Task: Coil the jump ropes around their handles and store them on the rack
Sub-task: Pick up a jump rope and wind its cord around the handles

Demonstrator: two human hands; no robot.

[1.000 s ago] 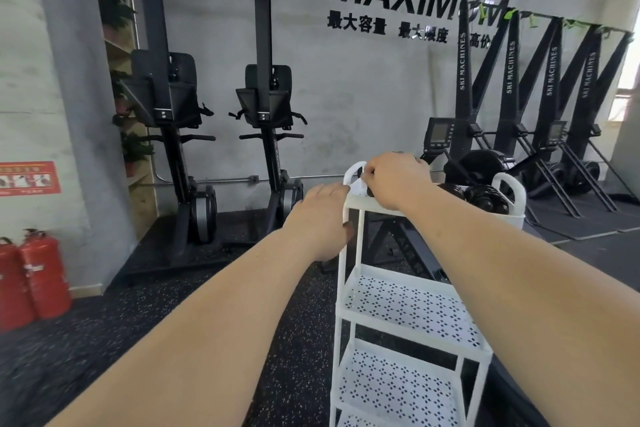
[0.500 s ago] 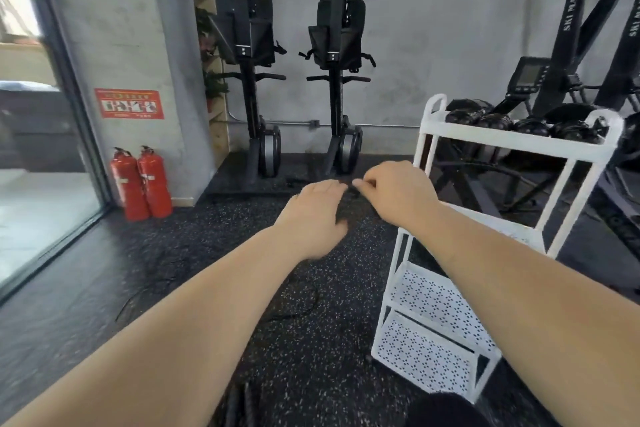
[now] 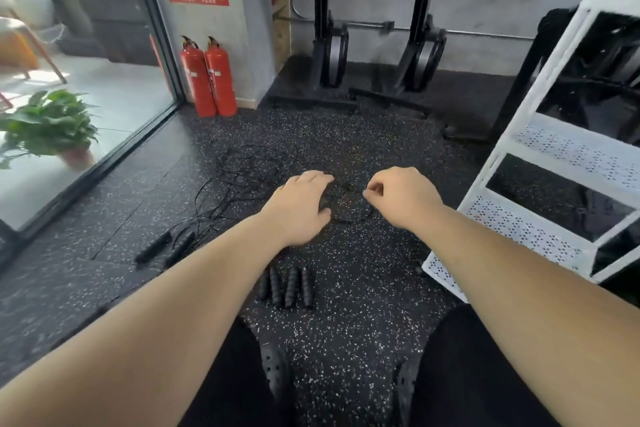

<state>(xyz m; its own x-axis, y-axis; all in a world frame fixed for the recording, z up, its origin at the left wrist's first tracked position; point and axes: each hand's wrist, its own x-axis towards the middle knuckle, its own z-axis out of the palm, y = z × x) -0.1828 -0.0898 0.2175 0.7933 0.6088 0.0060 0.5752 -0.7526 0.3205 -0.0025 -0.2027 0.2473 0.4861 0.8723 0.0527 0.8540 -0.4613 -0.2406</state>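
Just short of our left hand (image 3: 300, 209), on the floor (image 3: 346, 135): four ribbed handles (image 3: 287, 286), side by side. Left of it: tangled cords (image 3: 239, 166). Left hand loose, holding nothing. Right hand (image 3: 401, 198) curled; whether it pinches cord, we cannot tell. Beyond it, white rack (image 3: 554, 156).

Jump-rope handles (image 3: 287, 284) on floor (image 3: 346, 340), left of rack (image 3: 571, 152)

The left arm (image 3: 166, 315) and right arm (image 3: 526, 288) stretch toward twelve o'clock. The left hand (image 3: 301, 208) is palm down with relaxed fingers. At its three o'clock, the right hand (image 3: 401, 198) curls, thumb meeting forefinger; any grip is unclear.
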